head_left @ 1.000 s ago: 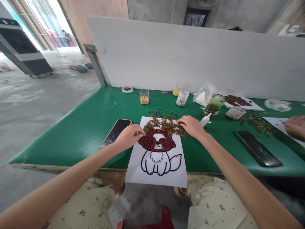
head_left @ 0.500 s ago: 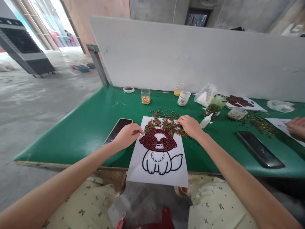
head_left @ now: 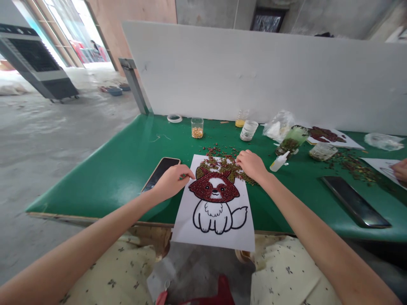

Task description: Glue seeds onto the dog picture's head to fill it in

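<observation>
A white sheet (head_left: 182, 228) with a black-outlined cartoon fox hangs partly over the table's front edge. Dark red beans fill the fox's head (head_left: 199, 189), with green ones on its ears; the body is bare paper. My left hand (head_left: 174, 180) is closed at the sheet's left edge, fingertips beside the head; anything inside it is hidden. At the sheet's upper right, my right hand (head_left: 251, 164) has its fingers pressed together by the loose mixed beans (head_left: 219, 163). What they pinch is too small to make out.
Left of the sheet lies a phone (head_left: 159, 171), and another phone (head_left: 354, 201) is at right. Behind stand a cup of corn kernels (head_left: 197, 129), a white cup (head_left: 248, 130), a glue bottle (head_left: 280, 162) and a tipped green cup (head_left: 291, 140). Another person's hand (head_left: 400, 170) shows at right.
The beans that showed in my left hand are out of sight, its fingers now curled closer together. My right hand stays by the loose beans. The whole view has shifted slightly.
</observation>
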Available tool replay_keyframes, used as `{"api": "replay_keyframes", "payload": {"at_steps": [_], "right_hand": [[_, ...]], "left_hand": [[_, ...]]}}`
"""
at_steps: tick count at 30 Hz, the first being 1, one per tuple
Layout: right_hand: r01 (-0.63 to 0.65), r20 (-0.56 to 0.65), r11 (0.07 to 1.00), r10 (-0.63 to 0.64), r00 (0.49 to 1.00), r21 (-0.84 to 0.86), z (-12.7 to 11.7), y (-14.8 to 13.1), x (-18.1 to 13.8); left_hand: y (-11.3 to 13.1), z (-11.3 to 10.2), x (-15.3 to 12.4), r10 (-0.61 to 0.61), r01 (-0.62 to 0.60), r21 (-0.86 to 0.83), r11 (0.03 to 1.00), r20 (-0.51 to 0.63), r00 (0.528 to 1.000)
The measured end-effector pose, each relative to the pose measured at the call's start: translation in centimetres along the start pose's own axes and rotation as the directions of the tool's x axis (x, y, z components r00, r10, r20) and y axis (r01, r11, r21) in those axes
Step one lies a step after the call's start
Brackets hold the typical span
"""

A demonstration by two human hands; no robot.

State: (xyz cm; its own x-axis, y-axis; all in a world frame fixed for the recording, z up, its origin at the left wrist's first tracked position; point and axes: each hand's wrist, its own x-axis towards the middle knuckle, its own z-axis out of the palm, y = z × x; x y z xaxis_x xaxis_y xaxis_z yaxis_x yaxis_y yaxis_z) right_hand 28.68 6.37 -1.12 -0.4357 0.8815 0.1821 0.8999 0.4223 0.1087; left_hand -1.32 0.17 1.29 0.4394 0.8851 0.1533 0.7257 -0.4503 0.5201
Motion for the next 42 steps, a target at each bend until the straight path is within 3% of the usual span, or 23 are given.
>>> {"api": "replay_keyframes", "payload": {"at_steps": [12, 25, 32, 34, 37, 40, 42], "right_hand": [[0.023, 0.036, 0.985, -0.017, 0.999, -0.169, -0.2, -0.9, -0.4], [0.002, 0.124, 0.994, 0.013, 0.992, -0.113, -1.8, -1.7, 0.8], [-0.043, 0.083, 0.994, 0.052, 0.995, -0.102, -1.5, -1.8, 0.9], [-0.071, 0.032, 0.996, 0.073, 0.997, -0.047, -1.9, -2.1, 0.5], [-0.105, -0.007, 0.978, 0.108, 0.994, 0.179, -3.2, -3.6, -0.6], [-0.008, 0.046, 0.913, -0.012, 0.999, 0.409, -4.3, -6.2, -2.0], [0.053, 0.052, 0.89, -0.086, 0.995, 0.453, -4.7, -7.8, -3.0]], "left_hand": [[0.0, 0.0, -0.2, 0.004, -0.004, -0.013, 1.0, -0.013, 1.0], [-0.3, 0.1, -0.2, -0.008, 0.008, 0.004, 1.0, -0.008, 1.0], [-0.1, -0.2, -0.3, 0.001, -0.001, 0.01, 1.0, -0.01, 1.0], [-0.1, -0.2, -0.3, 0.004, -0.004, 0.004, 1.0, -0.016, 1.0], [0.0, -0.4, -0.3, 0.01, -0.011, -0.004, 1.0, -0.021, 1.0], [0.3, -0.6, -0.4, 0.01, -0.01, -0.014, 1.0, -0.023, 1.0], [0.4, -0.6, -0.5, 0.011, -0.011, -0.024, 1.0, -0.03, 1.0]]}}
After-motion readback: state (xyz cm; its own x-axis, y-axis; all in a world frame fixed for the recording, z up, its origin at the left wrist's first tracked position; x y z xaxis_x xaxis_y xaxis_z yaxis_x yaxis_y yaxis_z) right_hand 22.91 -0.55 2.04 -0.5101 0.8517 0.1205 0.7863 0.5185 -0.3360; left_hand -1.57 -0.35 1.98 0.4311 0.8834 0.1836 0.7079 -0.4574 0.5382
